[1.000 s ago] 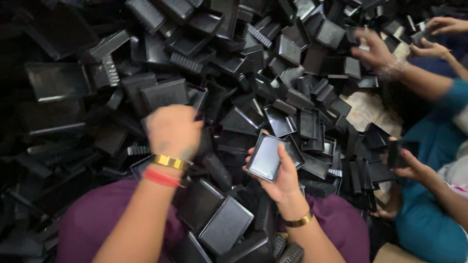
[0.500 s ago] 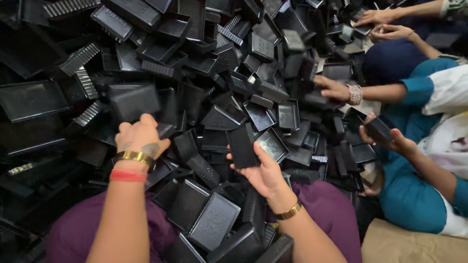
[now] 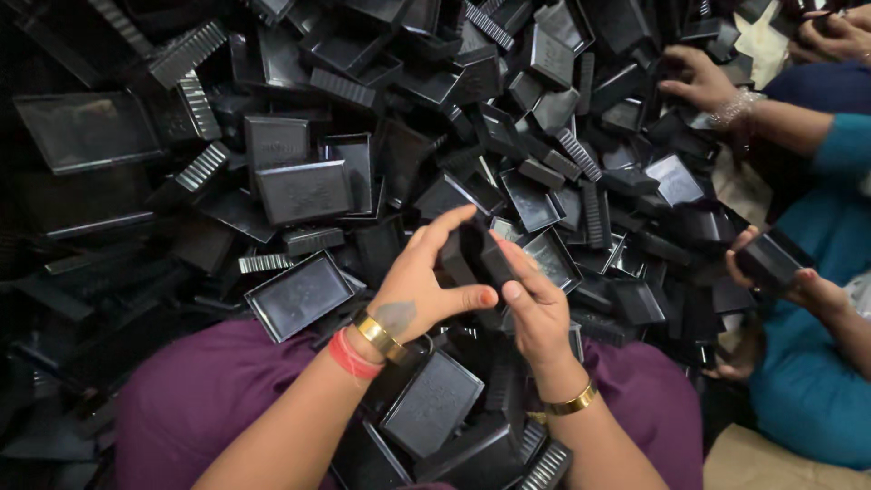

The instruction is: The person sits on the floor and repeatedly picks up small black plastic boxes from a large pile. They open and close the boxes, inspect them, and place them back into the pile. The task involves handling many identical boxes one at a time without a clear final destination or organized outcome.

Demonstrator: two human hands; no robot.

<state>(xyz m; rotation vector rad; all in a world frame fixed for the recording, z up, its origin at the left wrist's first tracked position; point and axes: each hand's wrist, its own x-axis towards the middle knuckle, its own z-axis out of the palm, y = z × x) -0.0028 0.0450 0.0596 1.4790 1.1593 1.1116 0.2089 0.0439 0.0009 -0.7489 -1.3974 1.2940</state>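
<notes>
Presently, in the head view, my left hand (image 3: 419,289) and right hand (image 3: 535,304) meet just above my lap, both grasping one small black plastic tray (image 3: 478,256) between fingers and thumbs; the piece sits half hidden in the grip, so I cannot tell its orientation. A large heap of black trays (image 3: 408,118) spreads ahead and to both sides, unsorted and tumbled at all angles. Several flat trays (image 3: 432,404) lie on my purple-clothed lap (image 3: 209,390), near my wrists. At right, a co-worker's hands (image 3: 794,277) hold another tray, and a further hand (image 3: 694,80) reaches into the heap. Judged from the bulk remaining, the work stands far from complete; one piece is in hand, most untouched.
</notes>
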